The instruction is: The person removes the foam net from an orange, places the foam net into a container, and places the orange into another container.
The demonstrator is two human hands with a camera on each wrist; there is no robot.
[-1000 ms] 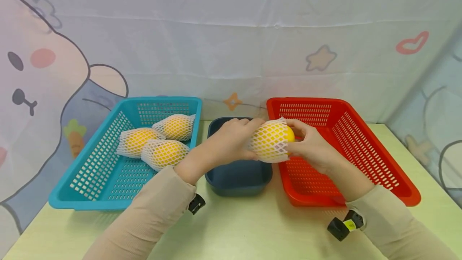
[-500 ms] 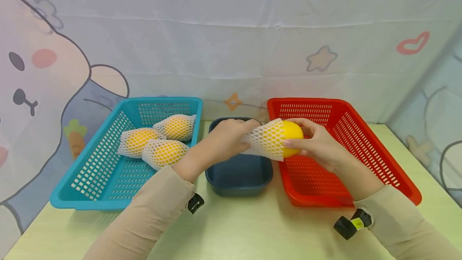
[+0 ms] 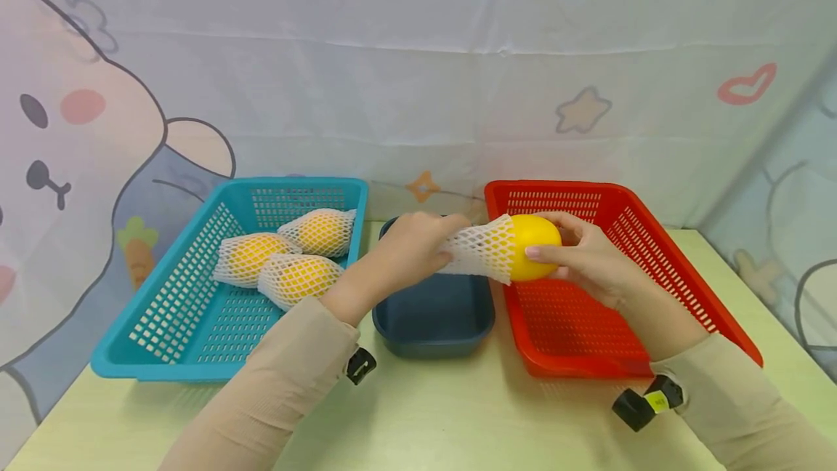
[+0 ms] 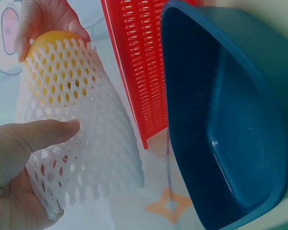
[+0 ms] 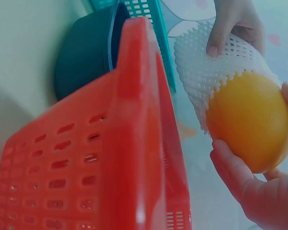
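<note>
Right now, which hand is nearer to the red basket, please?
The right hand: gripping the yellow fruit, it appears above the left side of the red basket. The left hand, holding the foam net, is farther, above the blue bin.

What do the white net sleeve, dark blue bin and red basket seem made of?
White net sleeve: probably soft plastic foam, matt, with thick, rounded strands in open mesh.
Dark blue bin: likely plastic, smooth, with small highlights inside.
Red basket: likely rigid plastic, fairly glossy, with a light-streaked rim and slotted walls.
</note>
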